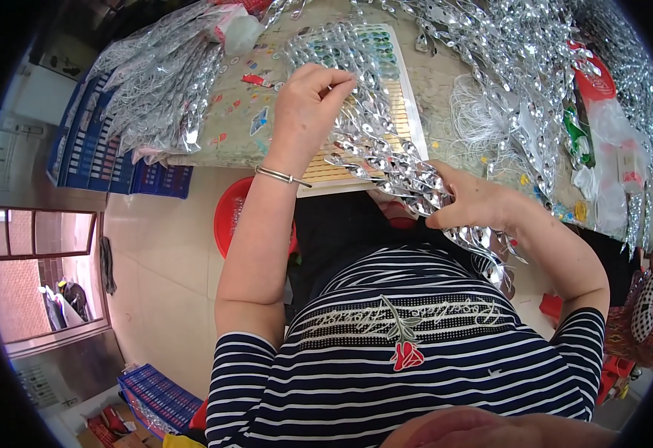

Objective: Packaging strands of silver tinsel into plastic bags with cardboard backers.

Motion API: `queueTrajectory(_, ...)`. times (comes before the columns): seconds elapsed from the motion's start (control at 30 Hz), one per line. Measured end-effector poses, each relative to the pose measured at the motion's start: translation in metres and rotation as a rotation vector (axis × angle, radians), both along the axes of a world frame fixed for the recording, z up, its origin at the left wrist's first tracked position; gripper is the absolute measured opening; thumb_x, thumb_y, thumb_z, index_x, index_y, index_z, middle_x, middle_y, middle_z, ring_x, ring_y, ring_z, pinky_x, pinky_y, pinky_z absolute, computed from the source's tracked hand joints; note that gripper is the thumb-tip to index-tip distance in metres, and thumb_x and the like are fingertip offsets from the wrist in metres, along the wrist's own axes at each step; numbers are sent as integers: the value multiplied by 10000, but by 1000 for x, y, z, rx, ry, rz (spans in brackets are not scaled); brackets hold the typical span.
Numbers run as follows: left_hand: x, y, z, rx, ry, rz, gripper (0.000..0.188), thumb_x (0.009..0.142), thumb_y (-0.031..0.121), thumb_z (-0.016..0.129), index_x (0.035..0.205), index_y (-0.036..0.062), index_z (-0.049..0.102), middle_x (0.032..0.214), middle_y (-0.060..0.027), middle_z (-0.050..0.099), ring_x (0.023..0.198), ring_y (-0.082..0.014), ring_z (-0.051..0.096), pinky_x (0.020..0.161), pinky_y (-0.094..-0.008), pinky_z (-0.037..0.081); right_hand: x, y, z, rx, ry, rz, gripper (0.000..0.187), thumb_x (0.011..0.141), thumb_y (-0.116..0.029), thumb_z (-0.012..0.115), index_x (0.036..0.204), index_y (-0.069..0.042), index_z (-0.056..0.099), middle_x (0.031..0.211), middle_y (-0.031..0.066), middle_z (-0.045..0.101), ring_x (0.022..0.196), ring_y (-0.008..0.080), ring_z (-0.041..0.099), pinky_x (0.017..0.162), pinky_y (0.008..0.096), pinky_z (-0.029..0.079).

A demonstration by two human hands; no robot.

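My right hand [470, 198] is wrapped around a bundle of shiny silver twisted foil strands [386, 160]. The bundle runs up across the sheet and its tail hangs below my hand over the table's near edge. Above the strands, my left hand [313, 104] has thumb and forefinger pinched together. What sits between those fingertips, if anything, is too small to make out. Beneath the strands lies a sticker sheet [408, 112] with round green stickers at its far end and bare yellowish rows nearer to me.
Bagged silver strands [166, 89] are piled on the table's left, beside a blue plastic crate [80, 145]. More silver strands [505, 60] and loose white strings [476, 112] cover the right. A red basin [229, 216] stands below the table edge.
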State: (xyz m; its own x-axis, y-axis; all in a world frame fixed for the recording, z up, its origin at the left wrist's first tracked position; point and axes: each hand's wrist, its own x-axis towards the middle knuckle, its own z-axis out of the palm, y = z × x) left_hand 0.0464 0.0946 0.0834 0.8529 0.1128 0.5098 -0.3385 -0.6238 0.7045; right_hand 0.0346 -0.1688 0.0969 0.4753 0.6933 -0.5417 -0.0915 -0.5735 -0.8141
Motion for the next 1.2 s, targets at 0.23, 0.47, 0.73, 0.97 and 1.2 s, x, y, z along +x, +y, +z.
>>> queueTrajectory(0.23, -1, 3, 6, -20, 44, -68, 96, 803, 95, 703, 878, 40, 727, 777, -62, 618, 643, -174, 589, 596, -291, 464, 15, 8, -4, 16, 79, -109, 829, 654, -164, 702, 1391, 4, 363, 1141, 147, 599, 1052, 220, 553, 941, 309, 413)
queueTrajectory(0.47, -6, -2, 4, 25, -63, 5, 86, 798, 78, 703, 869, 34, 722, 782, -65, 621, 654, -191, 598, 596, -305, 469, 11, 6, -9, 300, 240, -355, 655, 673, -117, 684, 1268, 19, 445, 1027, 149, 644, 769, 156, 607, 686, 277, 495)
queueTrajectory(0.73, 0, -18, -5, 110, -228, 85, 118, 823, 56, 696, 932, 18, 721, 814, -33, 615, 644, -84, 534, 586, -225, 429, 14, 11, -9, 355, 245, -411, 529, 696, -131, 667, 1168, 39, 500, 993, 161, 638, 699, 134, 604, 606, 245, 491)
queueTrajectory(0.97, 6, -25, 5, 92, -231, 98, 124, 812, 39, 699, 932, 16, 719, 821, -45, 625, 649, -99, 558, 585, -234, 447, 19, 27, -28, 357, 390, -318, 590, 732, -116, 660, 1261, 27, 439, 1082, 170, 609, 779, 148, 597, 681, 279, 513)
queueTrajectory(1.2, -1, -30, 1, 182, -285, 87, 133, 809, 22, 691, 938, 32, 723, 806, -51, 615, 651, -126, 571, 585, -256, 455, 25, 45, -21, 479, 257, -396, 583, 775, -98, 649, 1300, 3, 416, 1041, 127, 619, 804, 134, 612, 664, 254, 513)
